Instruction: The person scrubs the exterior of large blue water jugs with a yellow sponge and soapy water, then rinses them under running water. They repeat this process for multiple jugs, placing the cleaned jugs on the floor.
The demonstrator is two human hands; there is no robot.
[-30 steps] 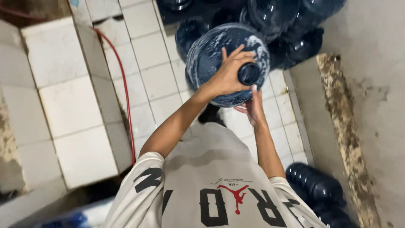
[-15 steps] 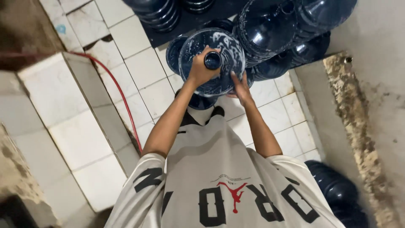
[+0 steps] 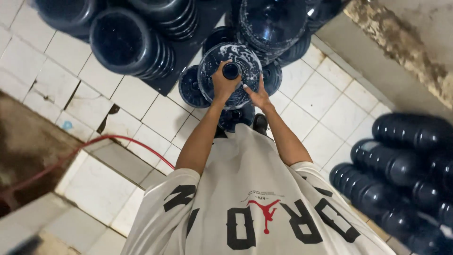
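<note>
Blue and foam-streaked, the water jug stands upright on the white tiled floor before us. Our left hand wraps its neck; our right hand presses flat, fingers spread, against its shoulder, stacked dark jugs behind.

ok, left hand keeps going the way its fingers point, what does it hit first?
Left hand already grips the blue water jug by its neck. Continuing up-frame, it would probably meet the stacked jugs just beyond, though depth is unclear from above.
</note>
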